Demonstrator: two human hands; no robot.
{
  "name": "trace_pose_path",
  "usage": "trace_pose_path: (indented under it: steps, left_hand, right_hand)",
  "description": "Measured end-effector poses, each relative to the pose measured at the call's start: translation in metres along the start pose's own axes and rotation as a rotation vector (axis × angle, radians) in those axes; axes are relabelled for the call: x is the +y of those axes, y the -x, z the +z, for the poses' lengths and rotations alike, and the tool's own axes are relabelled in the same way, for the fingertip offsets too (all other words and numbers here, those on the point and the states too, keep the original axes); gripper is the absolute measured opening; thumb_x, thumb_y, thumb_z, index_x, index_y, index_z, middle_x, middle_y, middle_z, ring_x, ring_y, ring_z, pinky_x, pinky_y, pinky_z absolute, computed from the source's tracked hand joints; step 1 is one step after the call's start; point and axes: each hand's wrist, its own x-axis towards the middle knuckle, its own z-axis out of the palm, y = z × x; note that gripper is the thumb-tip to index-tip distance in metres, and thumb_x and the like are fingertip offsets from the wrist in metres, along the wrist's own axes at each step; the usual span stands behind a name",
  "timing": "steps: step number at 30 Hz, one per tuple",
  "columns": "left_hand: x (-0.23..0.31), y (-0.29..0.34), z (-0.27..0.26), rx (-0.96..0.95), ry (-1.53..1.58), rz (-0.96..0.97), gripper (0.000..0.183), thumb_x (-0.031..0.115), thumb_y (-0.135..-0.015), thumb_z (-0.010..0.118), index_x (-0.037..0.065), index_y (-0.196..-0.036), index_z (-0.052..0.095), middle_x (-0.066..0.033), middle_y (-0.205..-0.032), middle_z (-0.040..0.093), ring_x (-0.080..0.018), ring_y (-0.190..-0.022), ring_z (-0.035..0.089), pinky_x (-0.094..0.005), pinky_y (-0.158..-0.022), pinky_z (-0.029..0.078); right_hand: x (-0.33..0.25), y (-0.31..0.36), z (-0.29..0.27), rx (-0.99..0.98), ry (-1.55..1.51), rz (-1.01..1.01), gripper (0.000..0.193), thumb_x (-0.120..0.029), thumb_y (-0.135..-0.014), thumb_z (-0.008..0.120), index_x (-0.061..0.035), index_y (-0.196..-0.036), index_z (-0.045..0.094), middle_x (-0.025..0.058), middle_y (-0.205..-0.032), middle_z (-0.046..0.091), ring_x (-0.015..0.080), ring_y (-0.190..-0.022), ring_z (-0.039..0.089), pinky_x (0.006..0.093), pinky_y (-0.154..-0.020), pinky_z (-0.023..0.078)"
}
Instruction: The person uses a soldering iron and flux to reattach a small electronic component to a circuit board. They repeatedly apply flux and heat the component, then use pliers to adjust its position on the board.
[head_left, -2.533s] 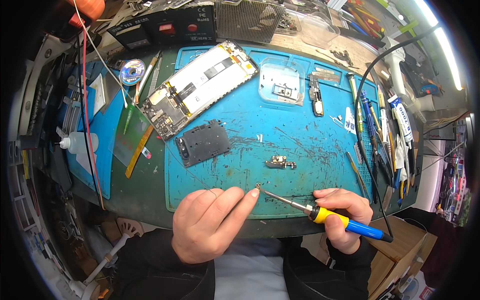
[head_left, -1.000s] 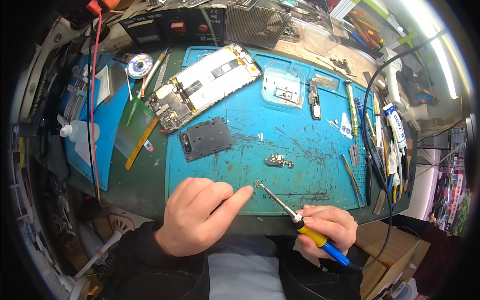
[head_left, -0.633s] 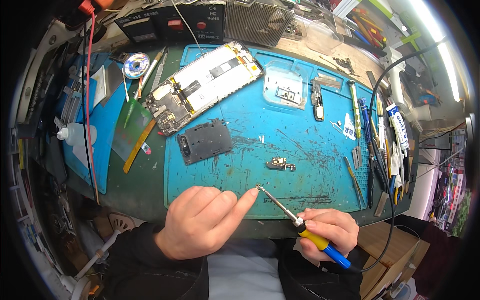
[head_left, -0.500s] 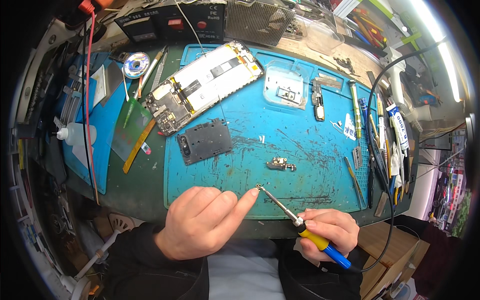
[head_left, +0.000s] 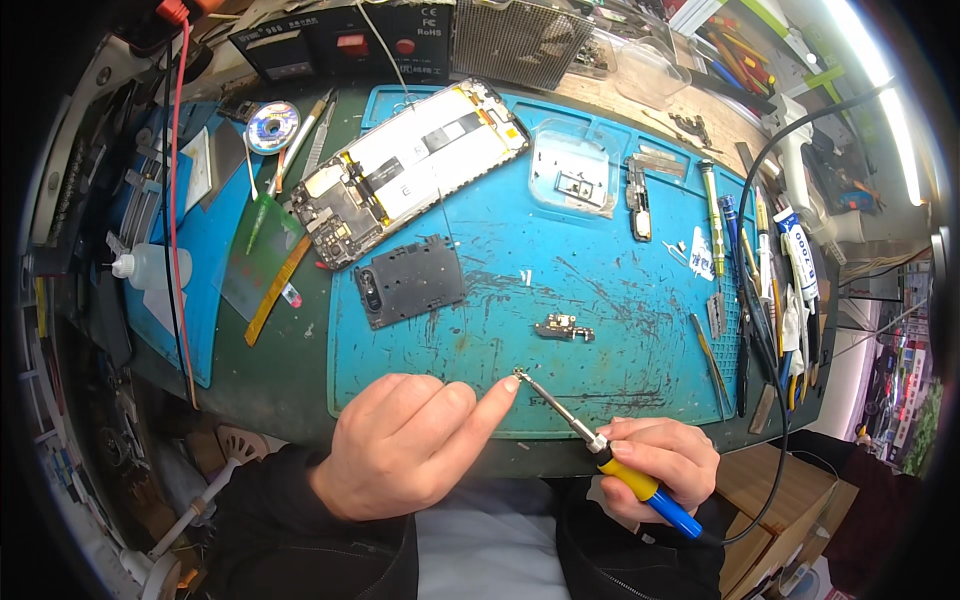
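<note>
My right hand [head_left: 660, 462] is closed around the yellow-and-blue handle of a soldering iron [head_left: 652, 492]. Its metal shaft slants up and left, and the tip meets a tiny metallic piece [head_left: 518, 372] too small to name. At that same spot is the index fingertip of my left hand [head_left: 405, 440], whose other fingers are curled in. My thumb there is hidden, so I cannot tell whether the piece is pinched or pressed down. A small circuit board [head_left: 564, 327] lies just beyond on the blue mat [head_left: 590, 270].
An opened phone [head_left: 410, 170] lies at the back left, a black cover plate [head_left: 412, 282] in front of it. Farther back stand a clear plastic box [head_left: 574, 165] and a black bench unit [head_left: 350, 45]. Several tools and a glue tube [head_left: 797, 255] line the right. The iron's cord [head_left: 783, 430] arcs there.
</note>
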Motion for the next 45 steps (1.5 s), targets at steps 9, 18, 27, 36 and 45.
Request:
trace_pose_path:
  steps: [9,18,27,36,45]
  left_hand:
    - [0.0,0.0,-0.001,-0.002,0.002,-0.005,0.044,0.006,-0.063,0.072,0.01,-0.106,0.08,0.0022,-0.08,0.051,-0.015,-0.069,0.05,-0.029,-0.058,0.044]
    - [0.001,0.001,0.0,-0.007,0.005,-0.006,0.044,0.006,-0.063,0.072,0.01,-0.106,0.08,0.002,-0.081,0.051,-0.0153,-0.069,0.05,-0.029,-0.058,0.043]
    - [-0.002,0.001,0.002,0.007,-0.008,0.036,0.044,0.008,-0.066,0.069,0.006,-0.109,0.078,0.0007,-0.082,0.049,-0.0144,-0.069,0.049,-0.028,-0.058,0.043]
    - [-0.004,0.006,0.001,0.034,0.008,0.044,0.044,0.008,-0.068,0.067,0.004,-0.111,0.076,-0.0002,-0.082,0.049,-0.0152,-0.07,0.05,-0.0288,-0.059,0.044]
    - [0.002,0.005,-0.005,0.128,0.084,-0.031,0.029,0.001,-0.078,0.077,0.003,-0.105,0.069,-0.0055,-0.089,0.059,-0.0236,-0.075,0.058,-0.0359,-0.066,0.048]
  right_hand:
    - [0.0,0.0,0.001,0.007,0.003,-0.003,0.038,-0.009,-0.075,0.086,-0.0038,-0.109,0.071,0.0094,-0.089,0.072,0.0264,-0.086,0.076,0.0395,-0.078,0.065]
    - [0.002,0.003,0.003,0.04,-0.003,-0.014,0.036,-0.011,-0.075,0.086,-0.0033,-0.107,0.071,0.0097,-0.089,0.072,0.0255,-0.086,0.076,0.0399,-0.078,0.065]
    - [0.002,0.003,0.002,0.041,0.003,-0.008,0.037,-0.011,-0.074,0.086,-0.0031,-0.107,0.071,0.0099,-0.089,0.073,0.0257,-0.086,0.076,0.0404,-0.078,0.065]
    - [0.006,0.018,0.007,0.164,-0.146,0.025,0.042,-0.035,-0.098,0.068,0.0006,-0.118,0.058,0.0176,-0.091,0.067,0.0278,-0.076,0.071,0.0403,-0.07,0.063]
    - [-0.022,0.007,-0.085,0.75,-0.201,0.092,0.062,-0.053,-0.101,0.059,0.0052,-0.122,0.06,0.0053,-0.071,0.058,0.0147,-0.054,0.059,0.0285,-0.054,0.052]
